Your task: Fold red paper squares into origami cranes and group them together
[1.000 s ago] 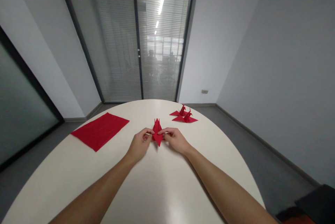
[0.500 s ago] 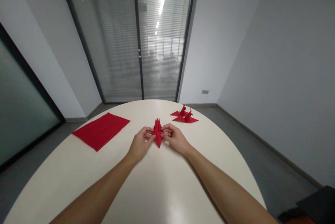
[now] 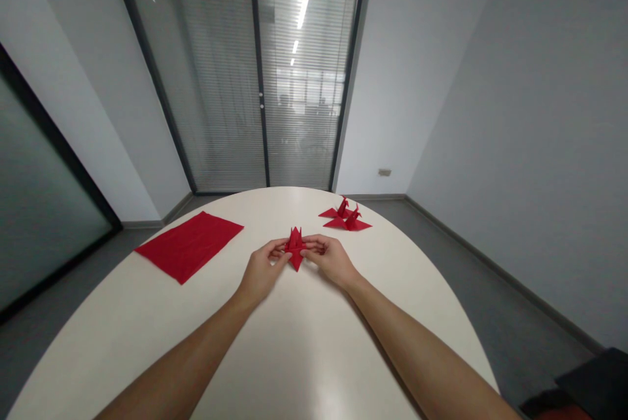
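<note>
A small folded red paper piece (image 3: 295, 248) lies on the round white table (image 3: 275, 354) in front of me. My left hand (image 3: 262, 269) pinches its left side with thumb and fingertips. From the other side my right hand (image 3: 330, 258) pinches its right side, fingers curled. The piece's pointed tips stick up between the two hands and its lower point shows below them.
A stack of flat red paper sheets (image 3: 189, 245) lies on the table's left part. Two finished red paper cranes (image 3: 346, 217) stand at the far right of the table. Glass doors with blinds (image 3: 255, 73) are behind; grey floor surrounds the table.
The upright tips of the red piece stand lower than before, and both hands have closed in toward its middle. The rest of the table is unchanged.
</note>
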The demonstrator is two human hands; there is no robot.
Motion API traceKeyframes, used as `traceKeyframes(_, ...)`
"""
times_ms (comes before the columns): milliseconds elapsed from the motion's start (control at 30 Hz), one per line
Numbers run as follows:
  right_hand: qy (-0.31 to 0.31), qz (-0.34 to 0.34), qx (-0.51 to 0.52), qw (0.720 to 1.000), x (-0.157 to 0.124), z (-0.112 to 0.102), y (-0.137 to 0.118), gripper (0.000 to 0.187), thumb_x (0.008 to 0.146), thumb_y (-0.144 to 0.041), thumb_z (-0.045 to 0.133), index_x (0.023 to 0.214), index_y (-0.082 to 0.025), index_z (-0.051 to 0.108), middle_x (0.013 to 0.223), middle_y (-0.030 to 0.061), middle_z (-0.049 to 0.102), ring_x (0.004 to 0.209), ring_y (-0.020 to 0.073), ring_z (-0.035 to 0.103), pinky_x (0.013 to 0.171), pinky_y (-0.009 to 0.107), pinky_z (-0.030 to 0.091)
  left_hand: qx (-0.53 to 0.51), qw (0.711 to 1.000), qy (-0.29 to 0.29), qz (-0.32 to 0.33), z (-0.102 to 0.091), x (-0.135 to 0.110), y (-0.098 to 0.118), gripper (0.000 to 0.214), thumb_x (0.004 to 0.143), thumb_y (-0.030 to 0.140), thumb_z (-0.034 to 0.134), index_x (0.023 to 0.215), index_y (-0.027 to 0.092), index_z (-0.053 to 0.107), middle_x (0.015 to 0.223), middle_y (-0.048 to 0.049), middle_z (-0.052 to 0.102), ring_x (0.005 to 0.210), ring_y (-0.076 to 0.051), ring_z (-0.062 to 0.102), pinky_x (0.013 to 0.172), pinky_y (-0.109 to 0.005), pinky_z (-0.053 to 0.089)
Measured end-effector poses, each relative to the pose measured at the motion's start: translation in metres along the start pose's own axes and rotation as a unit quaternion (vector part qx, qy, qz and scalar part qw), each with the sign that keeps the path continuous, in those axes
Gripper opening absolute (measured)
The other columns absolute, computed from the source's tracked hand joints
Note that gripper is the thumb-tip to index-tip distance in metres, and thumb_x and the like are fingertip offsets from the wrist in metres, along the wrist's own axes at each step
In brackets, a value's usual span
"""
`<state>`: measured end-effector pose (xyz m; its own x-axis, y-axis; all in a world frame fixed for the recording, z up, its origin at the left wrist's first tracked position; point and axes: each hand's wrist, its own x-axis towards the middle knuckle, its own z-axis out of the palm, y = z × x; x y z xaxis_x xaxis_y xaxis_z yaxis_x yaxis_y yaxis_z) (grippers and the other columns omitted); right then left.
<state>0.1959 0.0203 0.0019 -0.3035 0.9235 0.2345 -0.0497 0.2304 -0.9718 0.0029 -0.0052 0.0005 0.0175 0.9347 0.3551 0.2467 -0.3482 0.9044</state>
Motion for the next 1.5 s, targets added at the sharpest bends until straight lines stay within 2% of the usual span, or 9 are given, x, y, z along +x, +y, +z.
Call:
traceKeyframes(133, 0.001, 0.003, -0.02, 1.0, -0.001, 0.001, -0.002, 0.038, 0.074, -0.034, 0.08, 0.106, -0.016, 0.073, 0.103, 0.012, 0.077, 0.097, 0.0253, 0.073, 0.094, 0.043, 0.054, 0.011, 1.0, 0.002, 0.006, 0.001, 0.0, -0.003, 0.026, 0.08, 0.03, 0.07, 0.102, 0.017, 0.073, 0.099, -0.0083, 0.077, 0.087, -0.022, 0.071, 0.086, -0.038, 0.055)
traceKeyframes(300, 0.009, -0.007, -0.05, 0.999, -0.003, 0.002, -0.005, 0.03, 0.077, -0.036, 0.078, 0.099, -0.016, 0.075, 0.099, 0.0112, 0.078, 0.092, 0.0251, 0.074, 0.09, 0.042, 0.056, 0.061, 0.997, 0.017, 0.05, 0.001, 0.0, -0.003, 0.015, 0.082, 0.028, 0.068, 0.092, 0.019, 0.073, 0.092, -0.006, 0.075, 0.084, -0.021, 0.069, 0.082, -0.035, 0.054)
traceKeyframes(433, 0.014, -0.017, -0.074, 0.997, -0.004, 0.003, -0.007, 0.029, 0.078, -0.035, 0.077, 0.1, -0.016, 0.074, 0.097, 0.0102, 0.078, 0.09, 0.0239, 0.073, 0.087, 0.04, 0.055, 0.084, 0.994, 0.016, 0.071, -0.001, -0.001, 0.002, 0.01, 0.082, 0.028, 0.066, 0.087, 0.02, 0.071, 0.088, -0.0051, 0.071, 0.083, -0.02, 0.066, 0.077, -0.033, 0.053)
traceKeyframes(567, 0.001, -0.031, -0.111, 0.993, -0.004, 0.003, -0.008, 0.029, 0.082, -0.035, 0.072, 0.106, -0.017, 0.074, 0.096, 0.0092, 0.077, 0.088, 0.023, 0.071, 0.085, 0.039, 0.054, 0.068, 0.995, 0.01, 0.07, -0.001, -0.002, 0.007, 0.01, 0.084, 0.028, 0.064, 0.086, 0.02, 0.069, 0.092, -0.0049, 0.067, 0.083, -0.019, 0.065, 0.073, -0.03, 0.054)
traceKeyframes(667, 0.004, -0.045, -0.152, 0.987, -0.004, 0.003, -0.009, 0.023, 0.084, -0.034, 0.07, 0.1, -0.018, 0.075, 0.091, 0.0071, 0.076, 0.082, 0.0217, 0.068, 0.079, 0.036, 0.052, 0.053, 0.996, 0.017, 0.068, 0.0, -0.002, 0.007, 0.011, 0.083, 0.029, 0.065, 0.087, 0.02, 0.068, 0.096, -0.0054, 0.067, 0.086, -0.019, 0.065, 0.073, -0.029, 0.054)
traceKeyframes(800, 0.02, -0.075, -0.193, 0.978, -0.004, 0.002, -0.01, 0.019, 0.085, -0.036, 0.07, 0.093, -0.02, 0.074, 0.092, 0.0064, 0.074, 0.083, 0.0206, 0.065, 0.077, 0.034, 0.048, 0.035, 0.999, -0.001, 0.031, 0.002, -0.003, 0.004, 0.016, 0.084, 0.033, 0.064, 0.093, 0.019, 0.067, 0.093, -0.0054, 0.071, 0.085, -0.02, 0.067, 0.075, -0.031, 0.054)
traceKeyframes(933, 0.011, -0.065, -0.172, 0.983, -0.005, 0.004, -0.011, 0.021, 0.087, -0.039, 0.068, 0.092, -0.019, 0.072, 0.09, 0.005, 0.072, 0.082, 0.0196, 0.063, 0.077, 0.032, 0.047, 0.019, 1.0, -0.015, 0.01, 0.002, -0.002, 0.003, 0.018, 0.085, 0.035, 0.063, 0.092, 0.019, 0.067, 0.091, -0.0051, 0.073, 0.082, -0.02, 0.069, 0.074, -0.031, 0.054)
traceKeyframes(1133, -0.021, -0.032, -0.137, 0.99, -0.006, 0.007, -0.01, 0.028, 0.087, -0.044, 0.068, 0.094, -0.017, 0.07, 0.076, 0.0018, 0.068, 0.066, 0.0153, 0.056, 0.063, 0.028, 0.041, 0.008, 1.0, -0.028, 0.006, 0.002, -0.003, 0.006, 0.018, 0.084, 0.035, 0.063, 0.09, 0.018, 0.067, 0.086, -0.005, 0.073, 0.078, -0.02, 0.069, 0.072, -0.03, 0.054)
traceKeyframes(1500, -0.025, -0.033, -0.117, 0.992, -0.006, 0.007, -0.011, 0.025, 0.085, -0.042, 0.07, 0.088, -0.017, 0.073, 0.073, 0.001, 0.068, 0.065, 0.0149, 0.054, 0.064, 0.027, 0.039, 0.022, 0.999, -0.048, 0.001, 0.002, -0.003, 0.011, 0.02, 0.085, 0.036, 0.061, 0.085, 0.018, 0.069, 0.08, -0.0038, 0.074, 0.071, -0.018, 0.068, 0.066, -0.028, 0.052)
